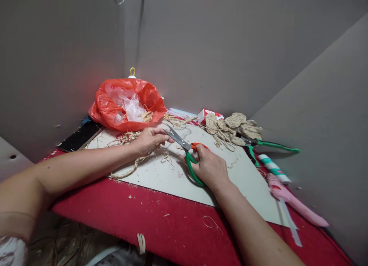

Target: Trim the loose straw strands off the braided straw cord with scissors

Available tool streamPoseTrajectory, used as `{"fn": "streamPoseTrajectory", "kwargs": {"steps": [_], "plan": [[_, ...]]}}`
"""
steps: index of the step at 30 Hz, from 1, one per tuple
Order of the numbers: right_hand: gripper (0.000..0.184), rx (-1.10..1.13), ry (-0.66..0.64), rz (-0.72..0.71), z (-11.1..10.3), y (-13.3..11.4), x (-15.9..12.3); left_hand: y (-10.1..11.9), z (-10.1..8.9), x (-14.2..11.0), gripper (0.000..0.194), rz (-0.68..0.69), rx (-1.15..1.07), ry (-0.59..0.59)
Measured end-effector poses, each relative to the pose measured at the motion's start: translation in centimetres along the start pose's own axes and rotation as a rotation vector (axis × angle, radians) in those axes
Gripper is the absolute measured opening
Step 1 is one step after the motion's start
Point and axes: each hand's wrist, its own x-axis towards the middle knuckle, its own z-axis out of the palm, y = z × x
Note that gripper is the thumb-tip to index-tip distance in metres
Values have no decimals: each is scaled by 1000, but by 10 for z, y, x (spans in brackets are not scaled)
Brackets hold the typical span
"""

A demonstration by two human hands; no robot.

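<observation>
My right hand (212, 167) is closed around the handles of a pair of scissors (181, 140), one handle loop green and the other orange. The blades are parted, and their tips reach close to the fingers of my left hand (149, 140). Those left fingers are pinched on a braided straw cord (134, 167), whose length curves down onto the white board (161, 179). Where the cord ends between the fingertips is too small to make out. Loose straw fibres lie on the board below the blades.
A red plastic bag (99, 104) with clear plastic and straw scraps stands behind my left hand. Coiled woven straw pieces (235, 121), a red-and-white box (204, 114) and green-handled pliers (277, 146) lie at the back right. A pink glue gun (299, 206) rests on the red tabletop (138, 208).
</observation>
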Motion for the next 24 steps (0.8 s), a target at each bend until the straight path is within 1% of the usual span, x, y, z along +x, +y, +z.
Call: {"fn": "streamPoseTrajectory", "kwargs": {"steps": [3, 10, 15, 20, 24], "plan": [[44, -44, -14, 24, -2, -1, 0, 0, -2, -2, 17, -27, 32, -37], [49, -129, 25, 8, 0, -2, -2, -8, -7, 0, 16, -33, 81, 0], [51, -154, 68, -7, 2, -1, -2, -5, -6, -1, 14, -48, 88, 24], [54, -146, 120, -6, 5, 0, -3, -6, -7, 2, 12, -64, 52, 33], [52, -89, 93, 32, 8, 1, -3, -8, -7, 5, 11, -51, -31, 36]]}}
